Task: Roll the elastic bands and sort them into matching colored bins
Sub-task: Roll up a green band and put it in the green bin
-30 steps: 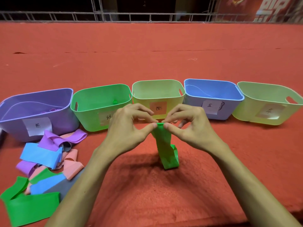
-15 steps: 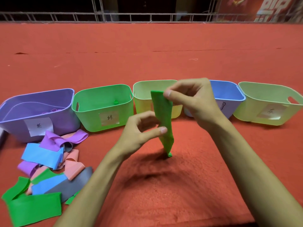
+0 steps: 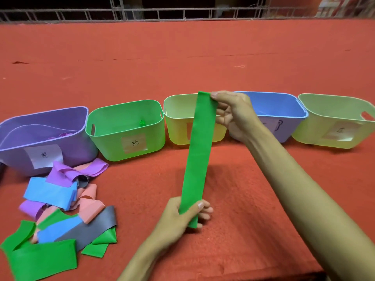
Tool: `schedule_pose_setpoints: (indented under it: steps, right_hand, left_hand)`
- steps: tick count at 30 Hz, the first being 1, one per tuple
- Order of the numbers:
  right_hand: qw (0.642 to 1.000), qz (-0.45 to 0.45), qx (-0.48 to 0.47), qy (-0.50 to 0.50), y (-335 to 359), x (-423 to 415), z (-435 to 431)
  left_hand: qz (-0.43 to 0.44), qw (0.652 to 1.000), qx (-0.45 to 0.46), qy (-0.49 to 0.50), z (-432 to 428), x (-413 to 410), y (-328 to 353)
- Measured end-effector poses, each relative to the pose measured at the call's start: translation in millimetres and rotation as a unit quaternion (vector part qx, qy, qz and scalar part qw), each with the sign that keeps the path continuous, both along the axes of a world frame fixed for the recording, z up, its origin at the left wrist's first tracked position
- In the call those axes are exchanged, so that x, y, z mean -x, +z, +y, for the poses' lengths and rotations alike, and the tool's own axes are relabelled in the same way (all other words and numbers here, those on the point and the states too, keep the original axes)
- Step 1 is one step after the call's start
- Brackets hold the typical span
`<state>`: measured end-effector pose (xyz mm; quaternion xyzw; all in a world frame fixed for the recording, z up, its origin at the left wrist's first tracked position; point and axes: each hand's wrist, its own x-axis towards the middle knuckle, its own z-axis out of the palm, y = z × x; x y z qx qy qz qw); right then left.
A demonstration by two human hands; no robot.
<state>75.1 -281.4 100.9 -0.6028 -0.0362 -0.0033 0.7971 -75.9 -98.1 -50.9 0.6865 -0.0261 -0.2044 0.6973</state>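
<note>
One green band [image 3: 199, 155] | held flat between hands: top end pinched by right hand [image 3: 233, 114], bottom gripped by left hand [image 3: 180, 218] | step: straightening before rolling | next, likely: roll from one end, then green bin [image 3: 109, 147], beyond left hand, leftward.

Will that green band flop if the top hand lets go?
Probably floppy: the green band looks thin, held straight only by the right hand and left hand holding its ends. Likely light: the piled bands lie curled and folded.

Smooth matt green band [image 3: 199, 157], glossy plastic bins [image 3: 129, 136], rough red carpet [image 3: 233, 189].
</note>
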Motion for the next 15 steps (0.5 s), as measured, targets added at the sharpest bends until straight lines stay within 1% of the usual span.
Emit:
schedule_pose_setpoints:
  steps: [4, 7, 10, 13, 15]
  right_hand:
    - [0.997, 0.07, -0.011, -0.027, -49, -15, -2]
    - [0.992, 0.12, -0.018, -0.031, -83, -24, 3]
    - [0.984, 0.172, -0.012, -0.032, -119, -32, 10]
    - [0.98, 0.197, 0.007, -0.031, -151, -37, 17]
    - [0.98, 0.197, 0.021, -0.032, -164, -39, 18]
  left_hand:
    - [0.11, 0.994, 0.018, -0.004, 1, 30, -9]
    - [0.2, 0.978, 0.054, -0.03, 3, 48, -7]
    - [0.292, 0.944, 0.135, -0.078, 5, 57, 0]
    - [0.341, 0.909, 0.212, -0.114, 3, 60, 3]
    - [0.377, 0.888, 0.233, -0.124, 4, 58, 3]
